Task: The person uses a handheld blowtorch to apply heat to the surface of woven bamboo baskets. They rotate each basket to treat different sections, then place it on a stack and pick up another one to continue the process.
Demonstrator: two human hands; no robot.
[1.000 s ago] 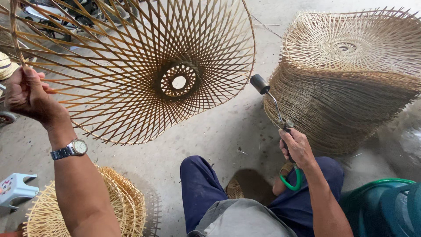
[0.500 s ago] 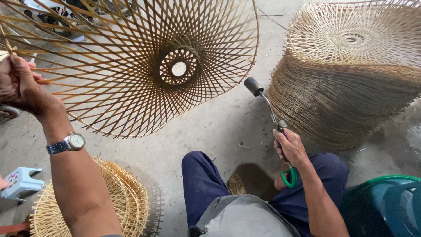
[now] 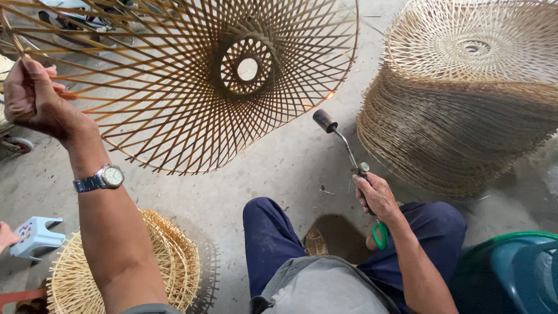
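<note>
My left hand (image 3: 32, 96) grips the rim of a large open-weave bamboo lampshade frame (image 3: 192, 75) and holds it up, tilted, with its small centre ring facing me. A wristwatch (image 3: 102, 178) sits on that arm. My right hand (image 3: 376, 195) is closed on a gas torch (image 3: 343, 142) with a green handle; its black nozzle points up at the frame's lower right rim, where a small orange glow shows. I am seated with my knees in dark blue trousers below.
A tall stack of finished woven shades (image 3: 465, 99) stands at the right. Several flat woven pieces (image 3: 125, 261) lie at the lower left beside a small pale plastic stool (image 3: 36, 234). A teal plastic tub (image 3: 511, 270) is at the lower right. Concrete floor underneath.
The bamboo frame has turned and shifted right, its centre ring now nearer the middle. The torch nozzle has come closer to the frame's rim. My left hand stayed on the rim.
</note>
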